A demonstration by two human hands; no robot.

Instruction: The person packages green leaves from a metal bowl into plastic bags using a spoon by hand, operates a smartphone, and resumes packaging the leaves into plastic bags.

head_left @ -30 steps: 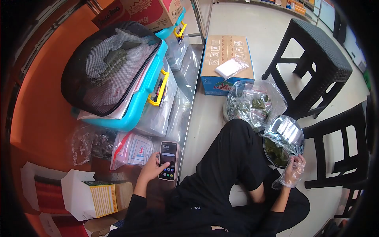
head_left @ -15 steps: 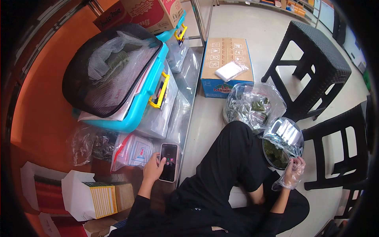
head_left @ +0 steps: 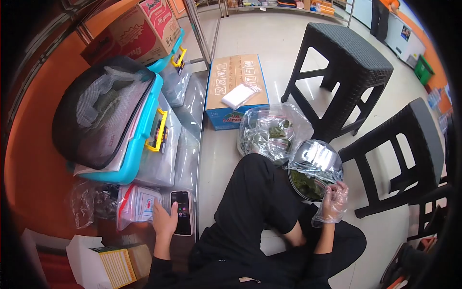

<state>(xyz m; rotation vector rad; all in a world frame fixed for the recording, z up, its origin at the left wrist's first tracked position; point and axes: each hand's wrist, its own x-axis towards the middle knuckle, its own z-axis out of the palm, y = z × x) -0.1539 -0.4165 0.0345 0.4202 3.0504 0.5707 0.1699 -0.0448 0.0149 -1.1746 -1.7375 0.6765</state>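
My bare left hand [head_left: 165, 217] has its fingers apart, between a red-edged zip bag [head_left: 139, 204] and a phone [head_left: 182, 212] that lies screen up on the metal shelf. A clear plastic glove covers my right hand [head_left: 334, 202]; its fingers are bent together at the rim of a round bowl [head_left: 315, 171], and what they hold is too small to make out. Dark green leafy matter [head_left: 306, 185] lies in the bowl, partly under clear plastic. Beside it stands a large clear bag [head_left: 275, 130] with packed green pieces.
A cardboard water box [head_left: 236, 82] with a white packet [head_left: 240, 95] stands ahead. Black stools [head_left: 344, 72] are on the right. On the left are a teal-lidded bin [head_left: 144, 130], a mesh cover [head_left: 98, 113] and opened cartons [head_left: 103, 262]. A person [head_left: 382, 17] stands far off.
The view has swung right, bringing a distant person into sight. My left hand has moved off the phone toward the zip bag. My right hand stays at the bowl's rim.
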